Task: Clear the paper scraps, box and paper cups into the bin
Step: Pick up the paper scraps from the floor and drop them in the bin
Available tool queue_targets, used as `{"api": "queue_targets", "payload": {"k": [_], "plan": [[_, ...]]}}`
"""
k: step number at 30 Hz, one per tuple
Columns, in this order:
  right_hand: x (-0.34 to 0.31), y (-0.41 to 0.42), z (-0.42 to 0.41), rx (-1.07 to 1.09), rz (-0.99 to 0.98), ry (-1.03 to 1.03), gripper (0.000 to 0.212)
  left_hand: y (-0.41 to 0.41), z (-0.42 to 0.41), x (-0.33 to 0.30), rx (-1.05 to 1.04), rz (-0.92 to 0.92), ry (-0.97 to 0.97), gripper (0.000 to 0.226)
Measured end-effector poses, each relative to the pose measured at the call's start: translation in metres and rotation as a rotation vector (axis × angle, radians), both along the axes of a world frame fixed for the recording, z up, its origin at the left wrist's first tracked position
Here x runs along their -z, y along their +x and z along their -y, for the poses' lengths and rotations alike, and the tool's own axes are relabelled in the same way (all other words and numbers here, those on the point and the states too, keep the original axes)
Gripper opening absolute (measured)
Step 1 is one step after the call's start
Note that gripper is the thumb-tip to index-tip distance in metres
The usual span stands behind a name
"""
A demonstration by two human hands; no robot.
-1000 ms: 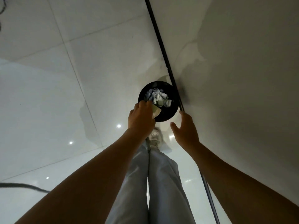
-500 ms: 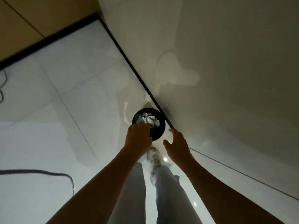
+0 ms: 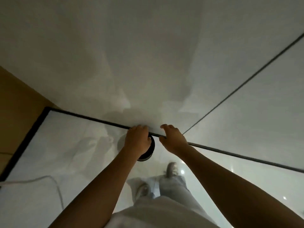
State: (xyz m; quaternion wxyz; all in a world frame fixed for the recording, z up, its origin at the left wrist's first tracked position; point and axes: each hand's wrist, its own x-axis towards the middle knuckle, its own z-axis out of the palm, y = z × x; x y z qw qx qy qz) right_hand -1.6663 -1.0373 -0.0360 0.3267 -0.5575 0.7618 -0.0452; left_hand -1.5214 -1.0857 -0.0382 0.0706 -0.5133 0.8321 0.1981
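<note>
Your left hand (image 3: 137,139) hung over the black bin (image 3: 148,151) and hid most of it, so that only a dark, curved sliver of the rim and wall showed past your knuckles and wrist. From this angle the back of that hand faced the camera with the fingers bent downward; whether they pinched or held anything underneath could not be told. What lay inside the bin was hidden too.

The bin stood on the glossy white floor (image 3: 79,150), right against the black skirting strip (image 3: 92,118) at the foot of the pale wall (image 3: 148,63). It sat near the middle of that wall edge, well apart from the floor's far left corner, where the strip turned beside a brown panel (image 3: 18,112).

Your right hand (image 3: 172,139) hovered just beside the bin, to its right, apart from your left hand. Its fingers were spread and loosely curved, the thumb stuck out toward the bin, and it held nothing. Its fingertips lay over the skirting line, though I could not say whether they touched the wall.

Below your forearms your pale trousers (image 3: 174,186) and two light shoes (image 3: 171,170) showed blurred on the floor, the right shoe nearer the bin. A thin light cable (image 3: 54,183) curved across the floor toward the left edge. Small bright spots of reflected light (image 3: 182,171) dotted the tiles near your right shoe.
</note>
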Motion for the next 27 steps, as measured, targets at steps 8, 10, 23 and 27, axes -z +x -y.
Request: {"api": "queue_targets", "payload": {"k": [8,10,23,27], "plan": [[-0.030,-0.048,-0.135,0.436,-0.028,-0.007,0.049,-0.085,-0.069,-0.048,0.438,-0.010,-0.011,0.032],[-0.034,-0.064,-0.175,0.571,-0.028,-0.002,0.048,-0.113,-0.100,-0.052,0.558,-0.003,-0.015,0.033],[-0.047,-0.143,-0.496,1.195,-0.024,0.012,0.054,-0.267,-0.380,-0.054,1.048,0.021,0.021,0.036],[-0.051,-0.168,-0.590,1.275,-0.030,0.017,0.055,-0.302,-0.471,-0.056,1.126,0.030,0.033,0.038]]}}
